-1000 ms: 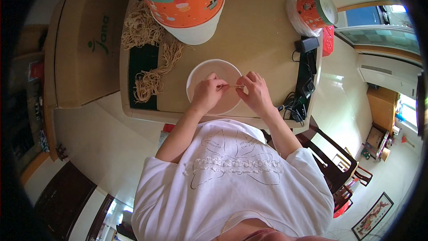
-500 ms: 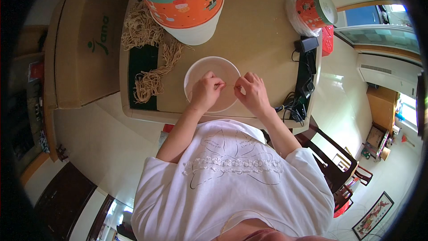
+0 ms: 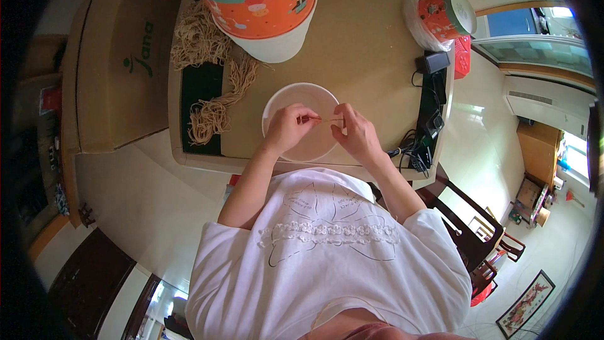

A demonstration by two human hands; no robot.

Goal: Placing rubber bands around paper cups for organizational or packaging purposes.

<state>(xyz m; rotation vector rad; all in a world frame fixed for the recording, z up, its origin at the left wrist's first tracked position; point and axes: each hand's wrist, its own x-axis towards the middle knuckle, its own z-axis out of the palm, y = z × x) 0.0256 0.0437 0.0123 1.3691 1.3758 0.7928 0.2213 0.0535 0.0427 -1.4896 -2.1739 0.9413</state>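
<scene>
Both my hands are over a round white tub [image 3: 277,93] at the table's near edge. My left hand [image 3: 288,130] is closed, its thumb and forefinger pinching a thin tan string [image 3: 324,120]. The string runs across a short gap to my right hand [image 3: 359,137], whose thumb and fingers also pinch it. The exact ends of the string are hidden in my fingertips. Beyond the tub and to the left, several loose tan strings lie in a heap [image 3: 200,38], with a looped bundle [image 3: 209,123] trailing toward me.
A large orange, green and white paper bucket [image 3: 264,16] stands at the far left of the table. A smaller matching tub [image 3: 440,16] in plastic wrap sits far right. Black adapters and cables [image 3: 412,151] line the right edge. A cardboard box [image 3: 126,56] stands left.
My left hand has turned slightly and more of the string shows between the hands. My right fingers have lifted and spread a little. The tub has shifted slightly.
</scene>
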